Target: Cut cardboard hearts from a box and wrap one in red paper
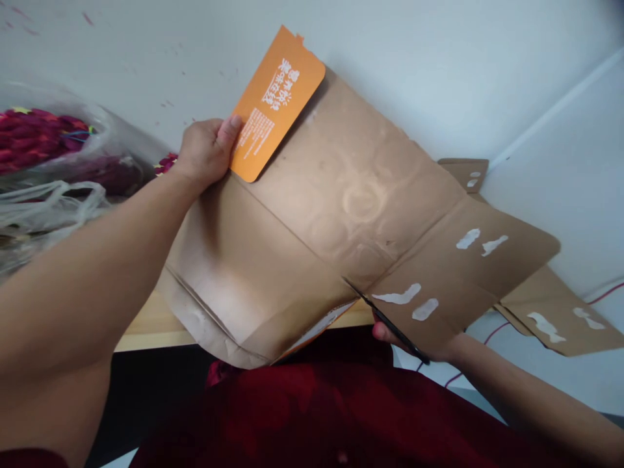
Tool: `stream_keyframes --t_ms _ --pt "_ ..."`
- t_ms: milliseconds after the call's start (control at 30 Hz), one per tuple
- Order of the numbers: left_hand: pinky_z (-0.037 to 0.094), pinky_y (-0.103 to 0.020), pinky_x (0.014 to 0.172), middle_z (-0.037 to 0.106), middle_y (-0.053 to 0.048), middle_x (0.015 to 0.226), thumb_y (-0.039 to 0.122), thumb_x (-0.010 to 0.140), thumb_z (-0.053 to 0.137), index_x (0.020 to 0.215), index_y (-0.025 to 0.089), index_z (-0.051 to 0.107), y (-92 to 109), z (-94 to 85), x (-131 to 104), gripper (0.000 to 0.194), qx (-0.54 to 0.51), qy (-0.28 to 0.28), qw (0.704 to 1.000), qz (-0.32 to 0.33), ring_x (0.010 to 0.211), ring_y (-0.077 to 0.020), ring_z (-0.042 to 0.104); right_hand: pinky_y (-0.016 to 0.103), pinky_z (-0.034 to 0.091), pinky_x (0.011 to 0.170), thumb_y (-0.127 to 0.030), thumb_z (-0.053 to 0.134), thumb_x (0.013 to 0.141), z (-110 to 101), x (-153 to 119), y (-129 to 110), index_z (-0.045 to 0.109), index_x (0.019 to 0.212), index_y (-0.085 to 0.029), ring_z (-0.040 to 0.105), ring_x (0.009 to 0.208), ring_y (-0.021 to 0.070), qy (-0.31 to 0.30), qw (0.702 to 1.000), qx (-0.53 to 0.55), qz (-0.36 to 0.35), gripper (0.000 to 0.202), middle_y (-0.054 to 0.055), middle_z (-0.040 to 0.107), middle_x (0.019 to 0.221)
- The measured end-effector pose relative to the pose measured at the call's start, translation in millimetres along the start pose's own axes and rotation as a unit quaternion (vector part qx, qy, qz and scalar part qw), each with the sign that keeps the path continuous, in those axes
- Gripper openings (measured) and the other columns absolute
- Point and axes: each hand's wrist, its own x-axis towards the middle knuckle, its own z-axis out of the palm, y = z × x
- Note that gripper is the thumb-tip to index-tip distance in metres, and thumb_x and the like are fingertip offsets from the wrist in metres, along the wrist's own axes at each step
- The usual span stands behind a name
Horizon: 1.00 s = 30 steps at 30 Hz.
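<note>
A pale, plain wall (390,45) rises behind a light wooden bench (153,322), whose front edge shows at lower left; its right corner is hidden. An unfolded box of creased brown cardboard (297,214) is held up, tilted, across the bench's front edge, in front of the wearer's dark red clothing (316,416).

The left hand (205,149) grips the box at its upper left margin, thumb pressed on a rounded orange flap with white lettering (277,104) and the other fingers bent behind. The right hand (442,350), largely covered by the box, holds a pair of black scissors (394,328); its thumb shows beside them, but the full closure of its fingers cannot be seen. The scissors' long axis runs obliquely, handle toward the lower right, tip toward the upper left; the visible blade overlies the brown face at the gap between the lower panel and the right side flap, which bears white, torn-looking patches. This gap lies up and left of the right hand, the nearer of the two.

Toward the bench's left end, a clear plastic bag (127,133) contains dark red pieces with yellow star shapes (43,140); nearer the front edge lie translucent white bag handles (63,195). At right, beyond the side flap, are further brown cardboard pieces (560,309) with similar patches.
</note>
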Motion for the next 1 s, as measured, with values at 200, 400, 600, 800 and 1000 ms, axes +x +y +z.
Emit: stream_keyframes --t_ms 200,400,600,800,1000 --pt "0.040 -0.031 0.071 0.040 0.000 0.065 0.061 0.103 0.033 0.064 0.021 0.043 6 -0.5 -3 0.057 0.005 0.001 1.000 -0.015 0.067 -0.0151 0.044 0.031 0.042 0.063 -0.037 0.052 0.099 -12 20 -23 0.054 0.084 -0.022 0.053 0.067 0.0174 0.010 0.997 -0.027 -0.066 0.022 -0.001 0.058 0.074" --pt "0.041 -0.034 0.075 0.048 -0.002 0.066 0.071 0.100 0.029 0.070 0.021 0.051 3 2.1 -2 0.062 0.018 -0.008 1.000 -0.009 0.069 -0.0172 0.049 0.031 0.042 0.064 -0.036 0.054 0.098 -11 26 -25 0.054 0.078 -0.022 0.051 0.065 0.0178 -0.008 0.998 -0.028 -0.064 0.025 0.000 0.059 0.074" --pt "0.041 -0.034 0.079 0.044 -0.001 0.065 0.080 0.095 0.021 0.070 0.022 0.047 0 3.6 0 0.068 0.027 -0.014 0.999 0.028 0.074 -0.0184 0.054 0.032 0.035 0.054 -0.048 0.056 0.098 -5 23 -18 0.046 0.069 -0.024 0.043 0.057 0.0179 0.032 0.997 -0.068 -0.035 0.038 -0.001 0.048 0.062" --pt "0.041 -0.033 0.079 0.041 0.000 0.062 0.070 0.101 0.023 0.070 0.019 0.049 2 4.7 1 0.065 0.047 -0.003 0.998 0.034 0.068 -0.0157 0.048 0.032 0.036 0.054 -0.052 0.053 0.098 -5 19 -21 0.045 0.070 -0.024 0.045 0.056 0.0181 0.042 0.996 -0.070 -0.021 0.040 0.000 0.050 0.062" --pt "0.038 -0.033 0.070 0.040 0.000 0.056 0.060 0.102 0.036 0.064 0.021 0.048 5 4.2 -3 0.056 0.006 0.006 1.000 0.013 0.061 -0.0161 0.043 0.034 0.045 0.059 -0.067 0.054 0.094 -4 20 -23 0.057 0.073 -0.025 0.049 0.058 0.0212 -0.022 0.996 -0.047 0.071 0.047 0.000 0.054 0.059"
